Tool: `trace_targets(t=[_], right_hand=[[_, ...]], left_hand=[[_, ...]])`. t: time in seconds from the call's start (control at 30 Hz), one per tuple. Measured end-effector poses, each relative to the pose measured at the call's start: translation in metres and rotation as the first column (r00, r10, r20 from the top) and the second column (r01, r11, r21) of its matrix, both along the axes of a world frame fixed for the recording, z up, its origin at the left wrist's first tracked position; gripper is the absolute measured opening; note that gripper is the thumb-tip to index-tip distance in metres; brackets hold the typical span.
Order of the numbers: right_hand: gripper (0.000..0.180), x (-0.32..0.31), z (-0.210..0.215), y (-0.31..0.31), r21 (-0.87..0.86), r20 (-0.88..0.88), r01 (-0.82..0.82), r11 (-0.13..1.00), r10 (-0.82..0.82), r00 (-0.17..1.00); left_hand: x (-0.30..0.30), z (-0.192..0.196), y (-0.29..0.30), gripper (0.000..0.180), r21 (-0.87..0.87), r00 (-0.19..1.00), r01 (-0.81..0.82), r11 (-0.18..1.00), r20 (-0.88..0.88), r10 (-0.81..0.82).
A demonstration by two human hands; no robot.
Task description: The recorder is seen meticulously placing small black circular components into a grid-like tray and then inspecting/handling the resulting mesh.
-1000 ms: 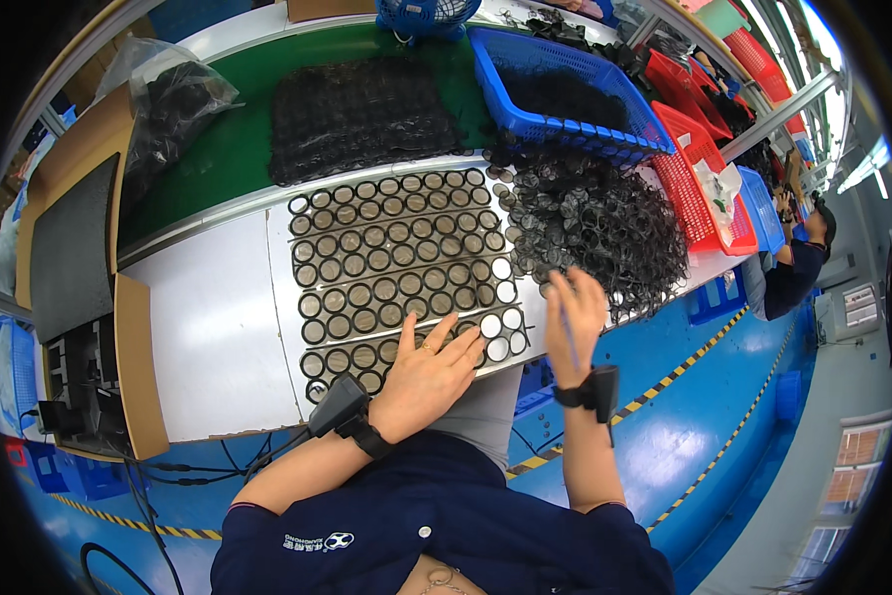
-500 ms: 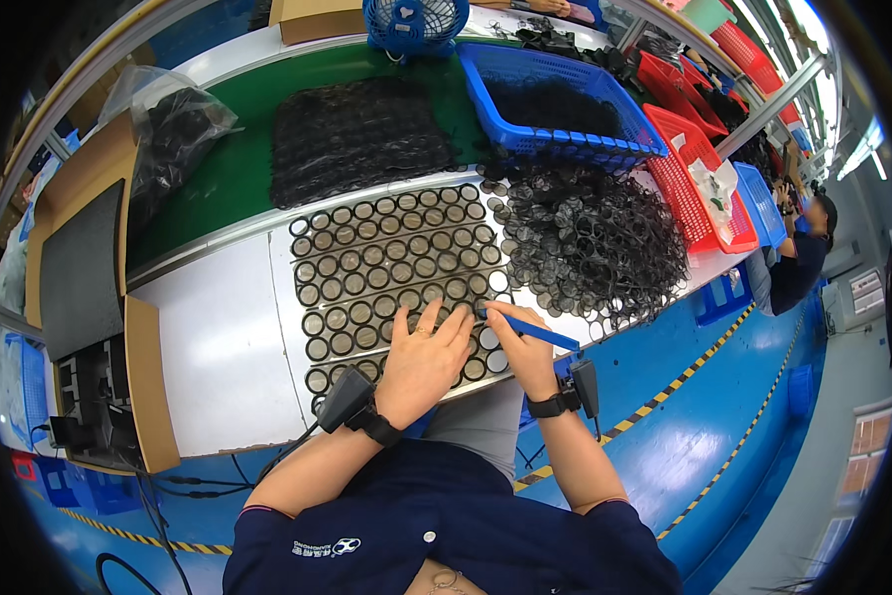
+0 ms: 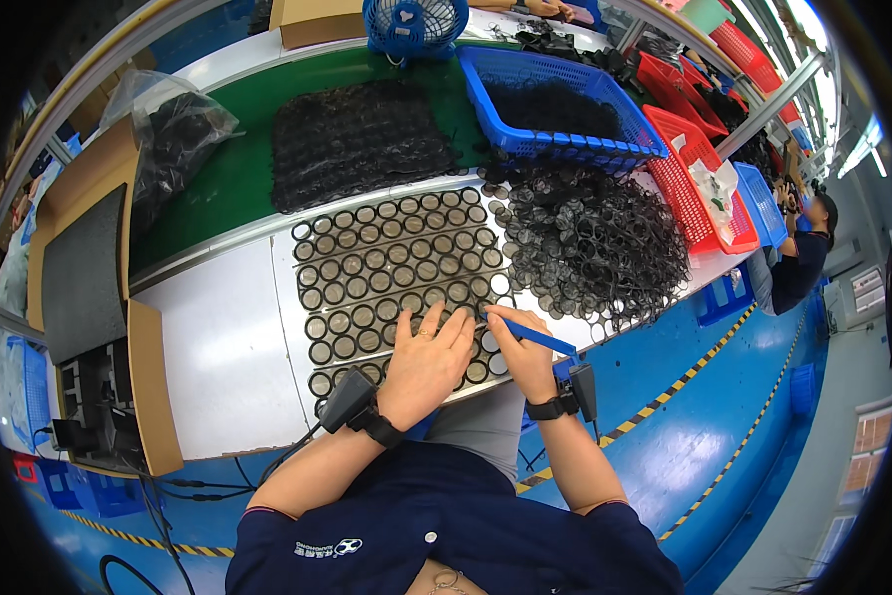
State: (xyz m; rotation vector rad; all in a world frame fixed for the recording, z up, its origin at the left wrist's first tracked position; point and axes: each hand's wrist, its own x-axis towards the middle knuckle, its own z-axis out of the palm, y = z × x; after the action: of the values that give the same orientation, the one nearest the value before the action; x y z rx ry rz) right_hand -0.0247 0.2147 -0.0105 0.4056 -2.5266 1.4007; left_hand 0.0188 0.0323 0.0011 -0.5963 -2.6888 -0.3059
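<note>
Rows of round black rings (image 3: 371, 257), each with a see-through grey-brown middle, lie in a grid on the white tabletop. Over the lower part of this grid my left hand (image 3: 426, 364) rests palm down, fingers spread on the rings, holding nothing. My right hand (image 3: 525, 359) pinches a slim blue tool, maybe tweezers (image 3: 540, 338), with its tip among rings at the grid's right edge, near my left fingers. Past the grid on the right, a large heap of loose black rings (image 3: 596, 241) spreads over the table.
Behind the grid, a flat black sheet-like stack (image 3: 356, 144) lies on a green mat (image 3: 252, 174). A blue basket (image 3: 555, 141) of black pieces and a red basket (image 3: 699, 188) stand at the back right. On the left are an open carton (image 3: 155, 377) and a clear bag (image 3: 173, 129). A blue fan (image 3: 414, 25) stands behind.
Almost nothing differs. The right hand and the blue tool have tilted and shifted slightly at the same edge of the grid; the left hand stays on the rings.
</note>
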Motion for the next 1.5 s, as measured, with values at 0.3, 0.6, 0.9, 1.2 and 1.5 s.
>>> trace_targets(t=[0.3, 0.6, 0.9, 1.2, 1.5], right_hand=[[0.016, 0.001, 0.000, -0.001, 0.014, 0.034, 0.027, 1.000, -0.027, 0.999], [0.015, -0.020, -0.001, 0.015, 0.273, -0.404, 0.076, 0.959, 0.043, 0.914], [0.017, -0.033, 0.017, 0.024, 0.118, -0.166, 0.143, 0.983, -0.122, 0.978], [0.022, -0.002, -0.005, 0.001, -0.155, 0.161, 0.015, 0.988, 0.011, 0.987], [0.017, -0.001, -0.004, -0.003, -0.096, 0.145, 0.046, 0.994, -0.032, 0.989]], left_hand=[[-0.003, 0.002, 0.000, 0.040, 0.023, 1.000, 0.019, 1.000, 0.009, -0.019], [-0.003, 0.004, -0.001, 0.039, 0.027, 0.999, 0.022, 0.999, 0.040, -0.023], [-0.018, 0.006, -0.007, 0.037, 0.055, 0.996, 0.005, 0.998, 0.094, -0.011], [-0.012, 0.002, -0.004, 0.040, -0.062, 0.995, 0.055, 0.997, 0.084, -0.050], [-0.010, 0.001, -0.005, 0.040, -0.033, 0.993, 0.055, 0.998, 0.105, -0.051]])
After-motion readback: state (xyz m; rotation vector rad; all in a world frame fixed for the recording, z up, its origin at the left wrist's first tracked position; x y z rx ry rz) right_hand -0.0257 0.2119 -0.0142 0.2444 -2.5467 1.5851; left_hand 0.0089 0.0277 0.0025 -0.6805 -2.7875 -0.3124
